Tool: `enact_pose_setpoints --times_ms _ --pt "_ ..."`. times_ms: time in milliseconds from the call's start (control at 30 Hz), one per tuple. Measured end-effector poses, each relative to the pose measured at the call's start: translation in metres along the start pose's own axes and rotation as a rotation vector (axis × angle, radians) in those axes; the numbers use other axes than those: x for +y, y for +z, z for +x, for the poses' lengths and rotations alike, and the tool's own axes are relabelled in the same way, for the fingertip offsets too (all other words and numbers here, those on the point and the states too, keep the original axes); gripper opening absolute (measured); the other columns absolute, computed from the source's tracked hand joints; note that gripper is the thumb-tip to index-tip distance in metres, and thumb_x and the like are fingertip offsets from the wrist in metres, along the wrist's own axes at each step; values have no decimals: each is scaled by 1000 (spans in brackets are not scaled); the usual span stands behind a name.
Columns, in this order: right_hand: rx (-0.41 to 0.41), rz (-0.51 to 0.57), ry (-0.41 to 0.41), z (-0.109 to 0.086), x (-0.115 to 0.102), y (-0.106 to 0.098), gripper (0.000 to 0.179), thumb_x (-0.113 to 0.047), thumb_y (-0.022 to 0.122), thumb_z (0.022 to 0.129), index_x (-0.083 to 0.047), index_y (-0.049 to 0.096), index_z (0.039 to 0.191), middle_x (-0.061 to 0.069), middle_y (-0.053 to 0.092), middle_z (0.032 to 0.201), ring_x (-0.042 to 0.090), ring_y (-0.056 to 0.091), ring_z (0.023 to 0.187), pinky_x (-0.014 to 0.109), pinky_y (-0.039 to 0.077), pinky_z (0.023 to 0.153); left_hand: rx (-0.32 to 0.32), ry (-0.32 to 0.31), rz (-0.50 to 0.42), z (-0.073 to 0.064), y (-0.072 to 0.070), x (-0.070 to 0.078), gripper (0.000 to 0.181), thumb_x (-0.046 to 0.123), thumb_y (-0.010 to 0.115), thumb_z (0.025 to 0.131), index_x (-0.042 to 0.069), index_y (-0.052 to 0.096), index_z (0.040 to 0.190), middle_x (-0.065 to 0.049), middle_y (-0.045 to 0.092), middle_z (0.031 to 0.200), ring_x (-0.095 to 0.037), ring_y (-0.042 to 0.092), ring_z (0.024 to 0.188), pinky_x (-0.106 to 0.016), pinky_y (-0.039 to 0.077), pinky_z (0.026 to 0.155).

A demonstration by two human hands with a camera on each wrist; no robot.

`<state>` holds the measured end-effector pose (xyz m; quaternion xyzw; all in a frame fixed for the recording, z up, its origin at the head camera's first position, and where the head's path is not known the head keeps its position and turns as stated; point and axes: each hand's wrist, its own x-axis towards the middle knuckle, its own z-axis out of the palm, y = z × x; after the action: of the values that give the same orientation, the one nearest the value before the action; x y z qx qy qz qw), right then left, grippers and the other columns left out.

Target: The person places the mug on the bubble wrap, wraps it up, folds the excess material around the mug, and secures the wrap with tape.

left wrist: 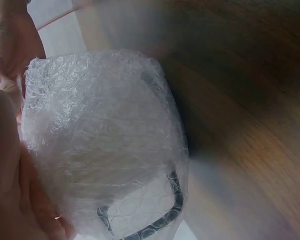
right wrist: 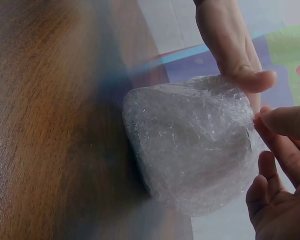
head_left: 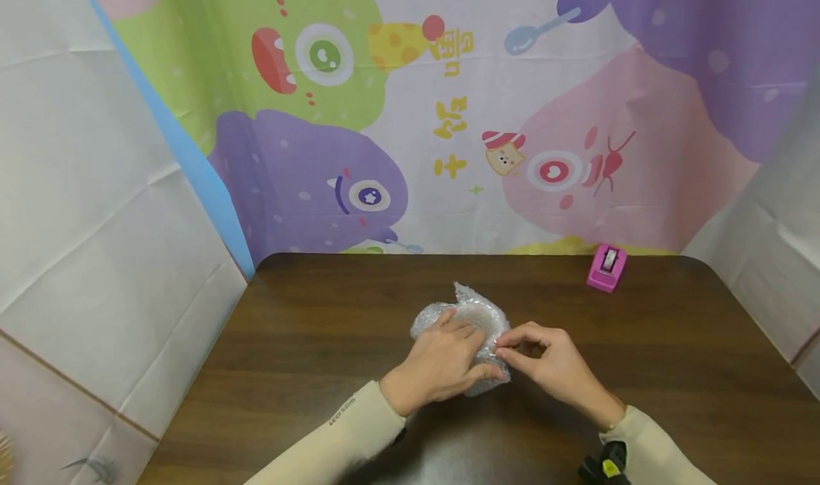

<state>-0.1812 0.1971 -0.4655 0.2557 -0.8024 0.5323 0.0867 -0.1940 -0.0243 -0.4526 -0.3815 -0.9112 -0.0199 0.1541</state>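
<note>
A cup-like thing wrapped in clear bubble wrap (head_left: pixel 482 313) stands on the table in front of me. Through the wrap, the left wrist view shows a dark-edged loop like a mug handle (left wrist: pixel 176 200); the rest is blurred by plastic. My left hand (head_left: pixel 442 360) lies over the top of the bundle, fingers extended and pressing the folded wrap. At the bundle's right upper edge, my right hand (head_left: pixel 554 364) pinches the wrap between thumb and forefinger. Whether a bit of tape is also between those fingertips, I cannot tell.
A pink tape dispenser (head_left: pixel 606 268) sits at the table's back right. The dark wooden table (head_left: pixel 307 342) meets a cartoon-printed curtain (head_left: pixel 448 214) behind, with pale cloth walls (head_left: pixel 115 207) on both sides.
</note>
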Motion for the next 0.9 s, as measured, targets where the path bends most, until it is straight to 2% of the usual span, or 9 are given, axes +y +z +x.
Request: enact_pose_setpoints --times_ms 267,467,733,900 --pt "4 -15 9 0 0 0 14 -5 79 89 -15 79 98 0 74 89 5 63 74 24 53 60 19 0 -7 1 1 0 52 70 56 91 19 62 88 6 67 84 -13 70 100 -44 42 117" --pt "3 -16 22 0 1 1 14 -6 80 88 -16 79 98 -1 74 89 5 63 74 25 54 60 17 5 -10 0 1 -1 52 72 56 90 20 62 90 7 67 85 -12 69 101 -44 41 119" --pt "8 -1 13 0 -1 0 14 -4 79 88 -15 79 97 0 73 87 5 62 73 24 53 59 71 39 -7 -1 2 -3 52 71 59 88 19 64 91 8 69 86 -12 70 99 -44 43 117" --pt "6 -11 13 0 -1 0 14 -4 80 88 -15 79 97 -1 72 85 5 61 71 24 52 59 76 46 -1 -1 3 -3 52 71 60 89 19 64 93 9 71 90 -12 70 102 -45 43 117"
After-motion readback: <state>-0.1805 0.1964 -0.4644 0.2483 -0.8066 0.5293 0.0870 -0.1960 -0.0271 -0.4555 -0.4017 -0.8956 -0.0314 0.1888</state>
